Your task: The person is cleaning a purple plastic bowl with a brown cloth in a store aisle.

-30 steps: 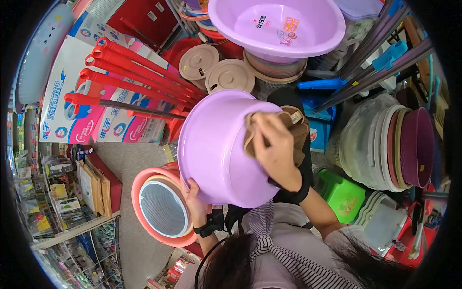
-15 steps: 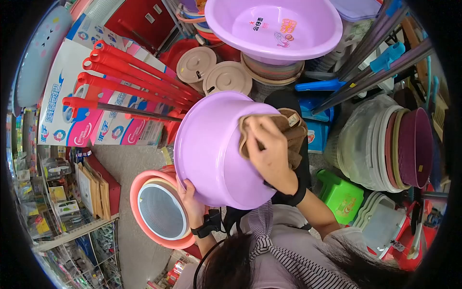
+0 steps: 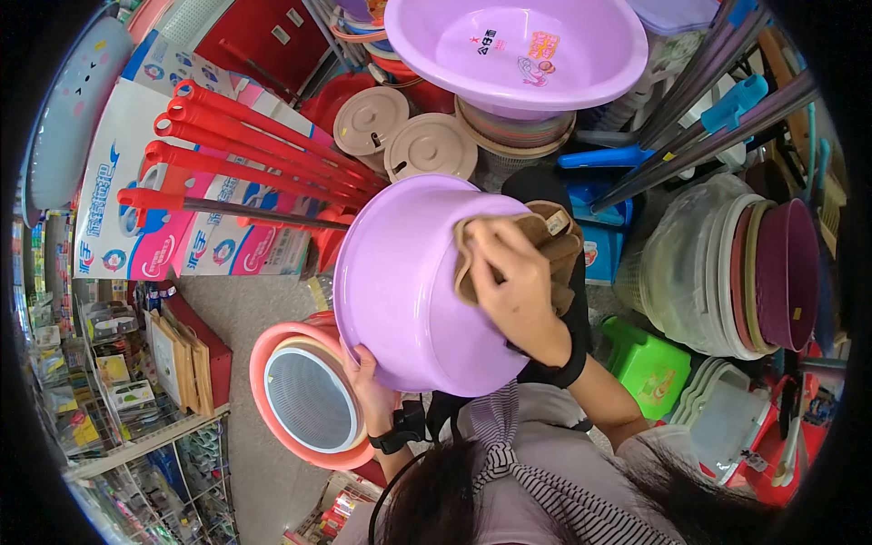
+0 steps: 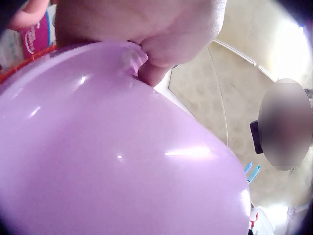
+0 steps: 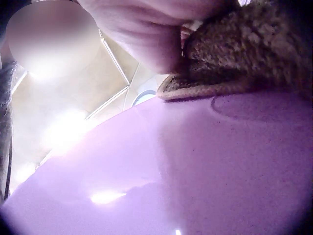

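Above the floor [image 3: 250, 304], the left hand [image 3: 371, 389] gripping the purple basin [image 3: 400, 282] at near left could slip if the right hand [image 3: 520, 289], pinching cloth [image 5: 234, 54], presses hard.

Comprises one glossy lilac basin [image 4: 122, 147], held at its edge by the left hand [image 4: 156, 27], plus pink printed packaging [image 4: 35, 40] upper left, beige surface [image 4: 195, 90] and blue tips [image 4: 254, 174] at right.

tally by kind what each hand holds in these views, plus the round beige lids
Basin: 1, gripped at its rim by the left hand
Cloth: 1, held against the basin by the right hand
Lids: 2, beyond the basin
Total: 4
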The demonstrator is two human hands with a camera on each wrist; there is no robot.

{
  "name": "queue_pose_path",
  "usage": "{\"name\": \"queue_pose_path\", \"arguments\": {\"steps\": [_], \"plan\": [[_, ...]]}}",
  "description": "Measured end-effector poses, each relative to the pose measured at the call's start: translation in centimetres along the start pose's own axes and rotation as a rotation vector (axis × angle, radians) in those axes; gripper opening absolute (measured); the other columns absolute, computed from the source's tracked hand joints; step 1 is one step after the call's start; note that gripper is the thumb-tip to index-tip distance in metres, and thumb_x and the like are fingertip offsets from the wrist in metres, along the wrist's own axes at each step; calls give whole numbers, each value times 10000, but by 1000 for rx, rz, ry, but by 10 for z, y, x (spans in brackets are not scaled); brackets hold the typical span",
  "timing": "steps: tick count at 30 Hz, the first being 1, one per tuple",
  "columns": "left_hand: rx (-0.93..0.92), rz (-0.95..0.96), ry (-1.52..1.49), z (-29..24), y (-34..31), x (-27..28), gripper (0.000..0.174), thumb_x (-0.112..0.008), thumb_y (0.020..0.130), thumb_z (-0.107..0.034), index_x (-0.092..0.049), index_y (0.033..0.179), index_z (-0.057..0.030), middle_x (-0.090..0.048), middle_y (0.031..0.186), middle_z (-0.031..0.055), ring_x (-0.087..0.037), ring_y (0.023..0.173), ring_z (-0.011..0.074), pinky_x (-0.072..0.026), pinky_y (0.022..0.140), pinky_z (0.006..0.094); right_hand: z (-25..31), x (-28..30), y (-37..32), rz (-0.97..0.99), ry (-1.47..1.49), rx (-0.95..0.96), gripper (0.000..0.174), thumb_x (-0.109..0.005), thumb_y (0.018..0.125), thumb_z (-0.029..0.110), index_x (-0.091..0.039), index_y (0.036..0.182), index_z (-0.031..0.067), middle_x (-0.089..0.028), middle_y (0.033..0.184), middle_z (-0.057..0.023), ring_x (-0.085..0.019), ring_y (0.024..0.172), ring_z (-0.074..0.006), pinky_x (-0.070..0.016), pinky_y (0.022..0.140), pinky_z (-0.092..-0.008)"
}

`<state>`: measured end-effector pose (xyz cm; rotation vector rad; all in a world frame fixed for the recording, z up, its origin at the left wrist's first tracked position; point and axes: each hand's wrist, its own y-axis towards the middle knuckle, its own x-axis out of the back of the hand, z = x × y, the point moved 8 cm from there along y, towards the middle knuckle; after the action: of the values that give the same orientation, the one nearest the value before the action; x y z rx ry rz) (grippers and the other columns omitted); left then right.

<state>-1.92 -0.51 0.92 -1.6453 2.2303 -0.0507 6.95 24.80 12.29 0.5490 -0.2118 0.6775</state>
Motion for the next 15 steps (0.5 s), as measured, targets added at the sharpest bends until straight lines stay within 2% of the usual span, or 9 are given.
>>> {"name": "queue_pose_path", "arguments": {"steps": [2,6,10,13,14,15], "plan": [[-17,-19,-6,-2,-1,0,474,-517,1047,-312,-429,1414,-26,-583,1265,91,-566,1111,185,-431,1000,348,-12,6,6,-23,6,-54,243,-613,874,19,-625,1117,29,-637,983,-132,-651,799,-365,-523,662,-410],[-11,1,-35,-2,1,-2,465,-518,1047,-303,-427,1416,-33,-572,1282,92,-559,1125,191,-427,1007,353,5,-2,2,20,-28,45,245,-609,870,17,-624,1113,45,-635,995,-119,-652,810,-359,-528,668,-416],[-13,-45,-9,1,-2,2,441,-509,1052,-273,-424,1415,-37,-577,1256,89,-562,1110,187,-430,1004,351,5,1,5,73,-8,50,228,-592,884,28,-619,1109,50,-631,990,-115,-651,812,-366,-528,664,-421],[-10,-7,-28,0,-1,1,441,-509,1052,-259,-421,1419,-32,-575,1256,89,-558,1116,186,-429,1006,354,-4,5,9,40,-38,-20,211,-583,888,28,-610,1096,48,-630,998,-126,-652,811,-373,-530,663,-422],[-12,-7,-33,2,0,5,441,-509,1052,-259,-421,1419,-32,-575,1256,89,-558,1116,186,-429,1006,354,-6,7,10,15,-40,-34,211,-582,889,27,-608,1097,48,-628,1000,-129,-653,812,-375,-530,665,-422],[-1,25,-41,7,2,10,485,-495,1057,-269,-382,1461,-27,-556,1317,99,-554,1160,205,-427,1031,367,-4,1,4,81,-33,-27,236,-590,881,22,-613,1114,52,-629,1019,-126,-653,813,-375,-531,672,-419]]}}
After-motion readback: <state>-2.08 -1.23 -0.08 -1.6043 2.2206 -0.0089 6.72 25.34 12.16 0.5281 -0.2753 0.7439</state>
